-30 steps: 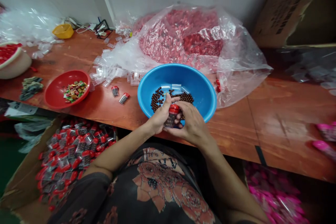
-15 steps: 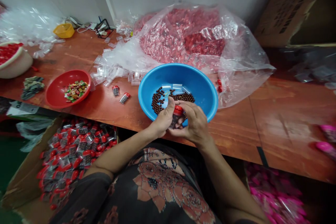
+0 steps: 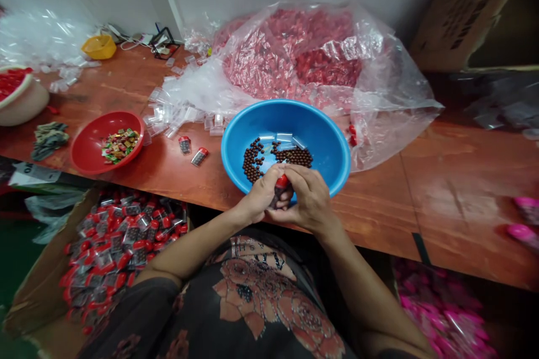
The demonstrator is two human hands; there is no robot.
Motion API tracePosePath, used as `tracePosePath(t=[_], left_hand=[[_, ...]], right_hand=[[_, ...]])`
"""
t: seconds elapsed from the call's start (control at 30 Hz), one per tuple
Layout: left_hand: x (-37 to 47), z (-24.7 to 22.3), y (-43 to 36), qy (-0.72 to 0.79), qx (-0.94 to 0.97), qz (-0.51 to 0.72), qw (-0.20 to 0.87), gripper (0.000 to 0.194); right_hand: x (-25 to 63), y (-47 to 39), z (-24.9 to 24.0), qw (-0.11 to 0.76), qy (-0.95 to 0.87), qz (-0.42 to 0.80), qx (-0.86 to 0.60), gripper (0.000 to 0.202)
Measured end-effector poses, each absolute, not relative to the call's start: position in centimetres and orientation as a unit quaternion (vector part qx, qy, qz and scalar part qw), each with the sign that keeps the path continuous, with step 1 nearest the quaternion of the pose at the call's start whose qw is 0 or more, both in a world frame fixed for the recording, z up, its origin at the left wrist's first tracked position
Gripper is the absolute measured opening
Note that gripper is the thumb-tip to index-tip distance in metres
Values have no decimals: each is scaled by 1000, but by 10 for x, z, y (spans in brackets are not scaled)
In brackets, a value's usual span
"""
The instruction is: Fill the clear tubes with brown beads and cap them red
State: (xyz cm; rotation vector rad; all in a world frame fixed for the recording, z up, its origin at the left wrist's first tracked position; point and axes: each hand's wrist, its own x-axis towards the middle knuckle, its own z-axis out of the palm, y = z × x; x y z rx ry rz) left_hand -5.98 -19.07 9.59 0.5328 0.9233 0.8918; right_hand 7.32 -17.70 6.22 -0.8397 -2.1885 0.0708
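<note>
Between my two hands is a small clear jar (image 3: 275,197) with a red cap (image 3: 282,181) and dark contents. My left hand (image 3: 261,196) is wrapped round it from the left, its thumb up at the cap. From the right, my right hand (image 3: 309,196) closes on the same jar, fingers over the cap. Both are at the near rim of a blue basin (image 3: 236,123). Inside the basin lie brown balls (image 3: 297,156) and a few clear empty containers (image 3: 284,138). My fingers hide much of the jar.
Two filled jars (image 3: 199,156) lie left of the basin, near a red bowl (image 3: 80,148) of wrapped sweets. Behind is a big plastic bag (image 3: 286,50) of red pieces beside loose clear containers (image 3: 177,101). A carton (image 3: 50,286) below left holds many red-capped jars.
My thumb and fingers have come down over the red cap, covering more of it. The jar stays in both hands at the basin's near rim.
</note>
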Motion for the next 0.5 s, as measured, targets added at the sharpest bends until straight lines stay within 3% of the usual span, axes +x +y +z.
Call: tracePosePath(t=[0.13, 0.2, 0.3, 0.37, 0.43, 0.5], left_hand=[[-66, 97, -195, 400, 283, 440, 753, 36], [-84, 102, -193, 401, 351, 483, 695, 42], [-137, 103, -177, 508, 445, 555, 486, 46], [-181, 92, -160, 627, 462, 550, 301, 43], [-222, 71, -144, 728, 462, 479, 166, 37], [-250, 46, -132, 797, 479, 352, 109, 30]], right_hand=[[75, -178, 60, 372, -861, 49, -343, 81], [79, -178, 59, 364, -856, 78, -358, 89], [91, -179, 55, 419, -797, 134, -413, 96], [100, -181, 50, 487, -711, 184, -473, 85], [105, -183, 42, 538, -626, 228, -517, 71], [106, -187, 34, 560, -581, 254, -533, 66]])
